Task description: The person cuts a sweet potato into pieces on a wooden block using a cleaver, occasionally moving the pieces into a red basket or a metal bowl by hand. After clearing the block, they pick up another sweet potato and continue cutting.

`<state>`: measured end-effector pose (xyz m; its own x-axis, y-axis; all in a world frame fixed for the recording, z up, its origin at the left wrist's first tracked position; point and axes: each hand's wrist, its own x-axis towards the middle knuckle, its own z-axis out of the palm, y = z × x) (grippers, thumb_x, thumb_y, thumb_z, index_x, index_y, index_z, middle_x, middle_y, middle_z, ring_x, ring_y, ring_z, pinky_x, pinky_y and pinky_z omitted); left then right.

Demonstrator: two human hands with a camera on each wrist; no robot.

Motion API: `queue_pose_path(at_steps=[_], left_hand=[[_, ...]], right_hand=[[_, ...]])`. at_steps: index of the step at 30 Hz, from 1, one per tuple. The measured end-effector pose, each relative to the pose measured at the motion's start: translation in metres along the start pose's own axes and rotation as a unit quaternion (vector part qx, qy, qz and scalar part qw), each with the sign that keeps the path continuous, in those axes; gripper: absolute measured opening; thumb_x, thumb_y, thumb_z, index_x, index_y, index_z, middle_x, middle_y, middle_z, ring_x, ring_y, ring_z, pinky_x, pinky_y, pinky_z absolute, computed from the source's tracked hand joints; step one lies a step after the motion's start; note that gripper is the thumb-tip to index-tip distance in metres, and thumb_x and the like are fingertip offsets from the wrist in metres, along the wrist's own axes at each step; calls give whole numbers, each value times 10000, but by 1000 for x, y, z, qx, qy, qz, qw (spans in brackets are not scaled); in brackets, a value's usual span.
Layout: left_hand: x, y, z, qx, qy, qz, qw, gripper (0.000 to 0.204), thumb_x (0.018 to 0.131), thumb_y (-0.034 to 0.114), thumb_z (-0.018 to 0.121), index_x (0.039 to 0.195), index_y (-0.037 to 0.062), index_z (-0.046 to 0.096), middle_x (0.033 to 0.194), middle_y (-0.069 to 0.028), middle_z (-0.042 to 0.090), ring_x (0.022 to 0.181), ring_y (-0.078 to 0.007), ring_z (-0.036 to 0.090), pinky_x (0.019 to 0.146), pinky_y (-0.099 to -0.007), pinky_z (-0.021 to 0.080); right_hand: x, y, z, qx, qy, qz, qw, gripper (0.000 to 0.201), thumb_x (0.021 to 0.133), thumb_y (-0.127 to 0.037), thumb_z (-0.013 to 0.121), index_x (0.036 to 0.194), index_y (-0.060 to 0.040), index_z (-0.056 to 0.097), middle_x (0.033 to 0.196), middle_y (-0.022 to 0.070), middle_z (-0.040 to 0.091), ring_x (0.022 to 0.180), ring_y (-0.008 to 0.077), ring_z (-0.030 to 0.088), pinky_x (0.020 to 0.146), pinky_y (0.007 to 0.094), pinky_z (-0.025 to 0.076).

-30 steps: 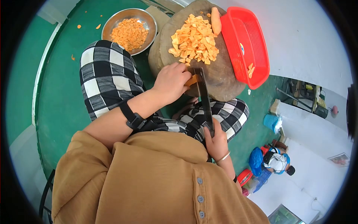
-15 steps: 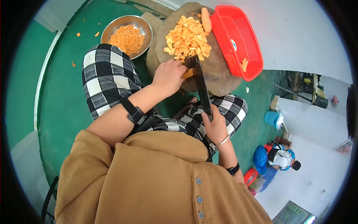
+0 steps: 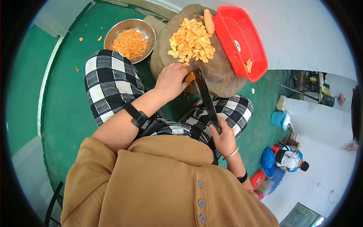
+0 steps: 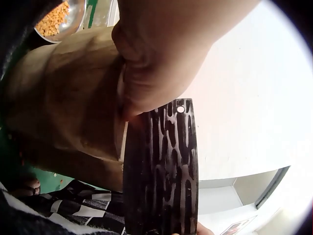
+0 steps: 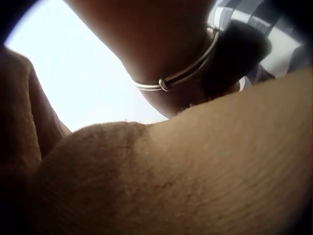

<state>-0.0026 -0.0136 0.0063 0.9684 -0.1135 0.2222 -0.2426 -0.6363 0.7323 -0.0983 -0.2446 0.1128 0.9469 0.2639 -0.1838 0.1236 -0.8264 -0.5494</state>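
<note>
On the round wooden block (image 3: 223, 75), my left hand (image 3: 171, 81) holds an orange vegetable piece (image 3: 191, 77) near the front edge. My right hand (image 3: 224, 138) grips the handle of a dark cleaver (image 3: 204, 90), whose blade stands beside that piece. In the left wrist view the cleaver's streaked blade (image 4: 171, 166) is close to the fingers of my left hand (image 4: 156, 63). A heap of cut orange pieces (image 3: 193, 39) lies behind my left hand, and a whole peeled one (image 3: 208, 22) lies at the back. The right wrist view shows mostly sleeve and a bracelet (image 5: 164, 84).
A metal bowl (image 3: 150, 45) of small orange pieces stands left of the block. A red basket (image 3: 261, 68) with a few pieces leans at its right. Checkered trouser legs (image 3: 113, 72) flank the block. Another person (image 3: 290, 159) is at the far right.
The cleaver's blade tip has lowered toward the block's front edge, and my right hand has shifted slightly right and down. My left hand still holds the piece.
</note>
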Motion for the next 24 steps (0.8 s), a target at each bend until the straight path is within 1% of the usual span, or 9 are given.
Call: queue_pose_path(at_steps=[5, 9, 11, 14, 16, 18, 20, 21, 24], left_hand=[[-2, -1, 0, -9, 11, 12, 1000, 273, 702, 162, 756, 941, 58, 674, 883, -98, 582, 914, -311, 563, 805, -402, 465], [0, -2, -2, -12, -5, 14, 1000, 280, 696, 157, 758, 944, 58, 674, 884, -101, 578, 920, -312, 564, 801, -408, 467], [0, -1, -2, -15, -14, 11, 1000, 285, 691, 156, 761, 944, 58, 674, 891, -105, 578, 927, -315, 564, 799, -410, 467], [0, -1, -2, -1, -14, 11, 1000, 286, 692, 156, 762, 947, 61, 673, 890, -105, 577, 926, -318, 564, 800, -409, 467], [0, -1, -2, -1, -4, 19, 1000, 285, 694, 156, 761, 947, 61, 671, 887, -105, 576, 925, -319, 565, 804, -409, 466], [-2, -3, 0, -2, 6, 22, 1000, 284, 696, 155, 761, 947, 61, 669, 884, -105, 574, 924, -320, 565, 807, -409, 466], [-3, -5, 2, -32, 39, 26, 998, 264, 703, 150, 756, 931, 59, 660, 876, -107, 569, 919, -319, 565, 806, -407, 468], [-4, -6, 3, -32, 39, 24, 998, 264, 703, 150, 756, 931, 59, 660, 876, -107, 569, 919, -319, 565, 806, -407, 468], [-2, -8, 4, -27, 17, 25, 999, 231, 710, 144, 750, 899, 53, 653, 873, -108, 568, 910, -317, 568, 795, -404, 472]], right_hand=[[0, -2, 1, -8, -22, 25, 999, 335, 865, -101, 626, 1169, 11, 542, 859, 249, 660, 804, 416, 650, 690, 416, 519], [3, 1, -1, 7, -33, 33, 999, 319, 866, -100, 622, 1153, 16, 545, 874, 258, 653, 834, 418, 645, 711, 416, 514], [10, -2, -3, 28, -60, 58, 996, 312, 866, -96, 620, 1144, 22, 544, 885, 256, 650, 858, 418, 639, 733, 413, 507], [19, -5, 4, 45, -56, 82, 994, 302, 867, -97, 621, 1134, 25, 546, 881, 244, 652, 852, 413, 640, 735, 408, 504], [18, 1, 7, 41, -39, 58, 997, 310, 870, -100, 623, 1143, 25, 548, 902, 237, 657, 867, 406, 645, 740, 399, 506], [17, 7, 10, 69, -15, 30, 997, 338, 871, -107, 628, 1171, 23, 545, 932, 235, 661, 888, 397, 651, 750, 388, 510], [15, 3, 9, 65, -17, 44, 997, 352, 871, -109, 631, 1186, 20, 541, 945, 234, 663, 894, 395, 651, 756, 384, 513], [13, 0, 9, 61, -19, 63, 996, 367, 871, -111, 633, 1201, 17, 538, 958, 232, 664, 899, 394, 652, 761, 381, 515], [6, -2, 4, 37, -24, 57, 997, 376, 867, -113, 636, 1208, 11, 539, 953, 232, 666, 876, 396, 656, 751, 386, 521]])
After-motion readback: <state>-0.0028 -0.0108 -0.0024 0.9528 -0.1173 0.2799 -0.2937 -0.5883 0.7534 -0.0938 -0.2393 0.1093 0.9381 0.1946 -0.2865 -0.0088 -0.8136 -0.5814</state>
